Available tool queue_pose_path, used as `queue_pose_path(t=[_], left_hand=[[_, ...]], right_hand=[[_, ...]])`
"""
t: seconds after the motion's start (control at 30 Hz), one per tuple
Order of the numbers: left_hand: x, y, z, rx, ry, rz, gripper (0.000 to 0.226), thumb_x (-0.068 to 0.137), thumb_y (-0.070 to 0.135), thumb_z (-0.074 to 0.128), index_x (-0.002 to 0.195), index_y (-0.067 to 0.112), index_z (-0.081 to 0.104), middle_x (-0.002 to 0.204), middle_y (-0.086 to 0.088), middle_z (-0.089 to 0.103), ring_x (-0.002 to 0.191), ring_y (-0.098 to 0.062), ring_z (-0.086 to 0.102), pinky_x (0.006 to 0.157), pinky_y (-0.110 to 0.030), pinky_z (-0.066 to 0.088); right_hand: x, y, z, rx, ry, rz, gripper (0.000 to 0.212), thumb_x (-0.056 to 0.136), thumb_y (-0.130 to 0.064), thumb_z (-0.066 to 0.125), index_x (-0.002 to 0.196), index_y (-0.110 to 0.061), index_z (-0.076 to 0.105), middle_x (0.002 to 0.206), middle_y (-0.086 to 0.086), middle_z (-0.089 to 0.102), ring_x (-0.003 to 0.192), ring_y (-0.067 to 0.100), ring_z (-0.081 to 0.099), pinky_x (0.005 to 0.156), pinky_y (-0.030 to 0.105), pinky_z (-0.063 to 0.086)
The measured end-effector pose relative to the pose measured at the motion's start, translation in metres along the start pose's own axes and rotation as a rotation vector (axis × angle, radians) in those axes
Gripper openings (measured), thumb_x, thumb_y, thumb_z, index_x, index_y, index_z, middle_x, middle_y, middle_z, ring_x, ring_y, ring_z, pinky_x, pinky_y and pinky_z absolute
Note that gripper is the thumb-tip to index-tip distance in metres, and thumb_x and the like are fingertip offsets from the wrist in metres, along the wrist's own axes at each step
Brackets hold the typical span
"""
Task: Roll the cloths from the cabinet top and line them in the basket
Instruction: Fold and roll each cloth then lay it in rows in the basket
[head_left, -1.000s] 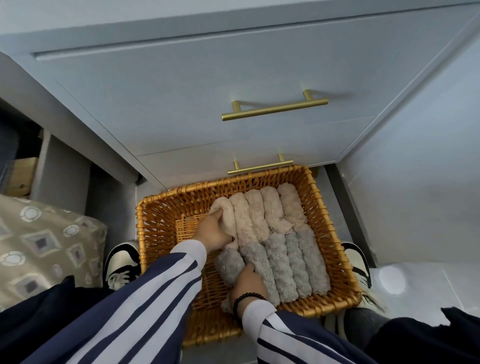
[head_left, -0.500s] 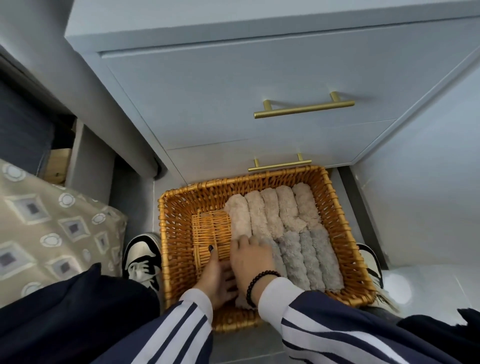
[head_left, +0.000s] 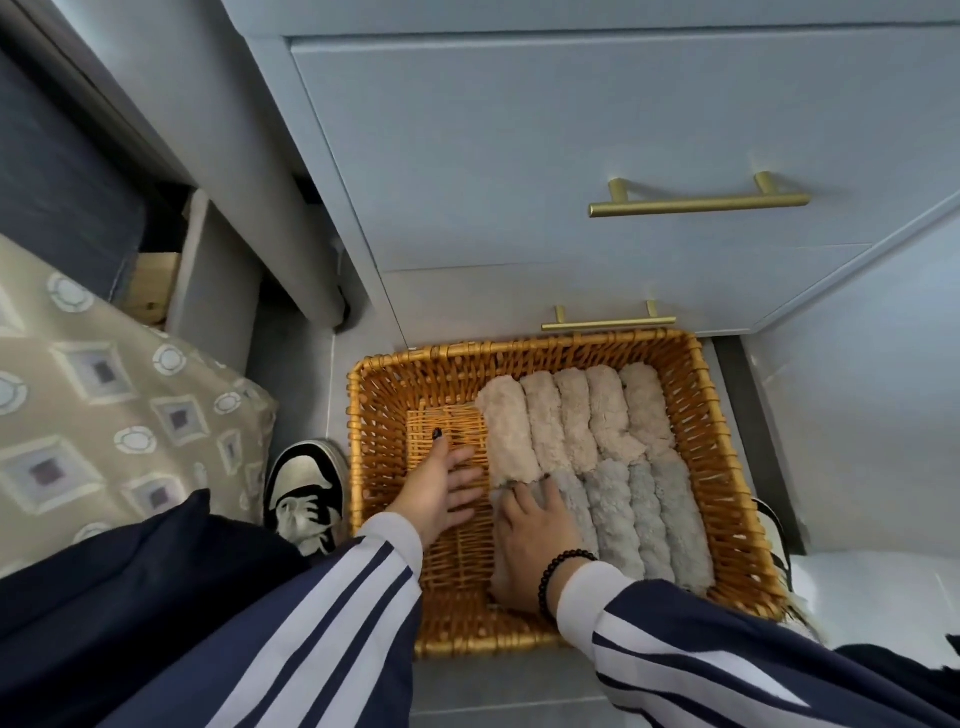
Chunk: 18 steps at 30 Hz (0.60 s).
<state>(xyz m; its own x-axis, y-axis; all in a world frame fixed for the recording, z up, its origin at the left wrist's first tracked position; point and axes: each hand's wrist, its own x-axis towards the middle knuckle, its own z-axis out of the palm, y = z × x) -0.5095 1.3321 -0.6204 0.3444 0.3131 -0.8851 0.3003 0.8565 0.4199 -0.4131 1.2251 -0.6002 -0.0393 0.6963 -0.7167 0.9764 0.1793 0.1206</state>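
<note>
Head view shows you at the lining step: the basket stands on the floor against the cabinet, and the rolls fill its right part in two rows, beige rolls at the far side and grey rolls at the near side. Your right hand lies flat with relaxed fingers on the leftmost grey roll, pressing it against its neighbours; this roll is mostly hidden under the hand. Your left hand is open too, fingers spread, resting on the bare wicker bottom just beside the rolls and holding nothing.

My judgement is that this roll is nearly settled. The left strip of the basket is not yet filled, so the next move asks you to lift both hands, fetch another cloth from the cabinet top, which is out of view, and roll it.

Compared with half a second ago, your left hand has come out from under the right one and moved to the left, and the camera has turned, so the basket sits more to the right.
</note>
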Motion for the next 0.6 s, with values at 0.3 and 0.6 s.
queue_pose_path(t=[0.3,0.6], left_hand=[[0.000,0.028,0.041,0.294,-0.044,0.047,0.061,0.097,0.062,0.023,0.147,0.030,0.035,0.150,-0.001,0.041,0.124,-0.029,0.048,0.090,-0.038,0.031],[-0.003,0.033,0.047,0.368,-0.045,0.095,0.058,0.101,0.054,0.011,0.151,0.029,0.028,0.155,-0.004,0.032,0.142,-0.027,0.029,0.111,-0.045,0.019]], right_hand=[[0.006,-0.006,0.000,-0.157,0.164,-0.162,0.048,0.101,-0.028,0.035,0.145,-0.007,0.034,0.150,0.022,0.028,0.140,0.043,0.016,0.113,0.056,0.009],[0.012,-0.002,0.007,-0.168,-0.055,-0.094,0.057,0.102,-0.036,0.030,0.152,-0.010,0.016,0.158,0.016,0.012,0.145,0.038,0.006,0.113,0.059,0.003]])
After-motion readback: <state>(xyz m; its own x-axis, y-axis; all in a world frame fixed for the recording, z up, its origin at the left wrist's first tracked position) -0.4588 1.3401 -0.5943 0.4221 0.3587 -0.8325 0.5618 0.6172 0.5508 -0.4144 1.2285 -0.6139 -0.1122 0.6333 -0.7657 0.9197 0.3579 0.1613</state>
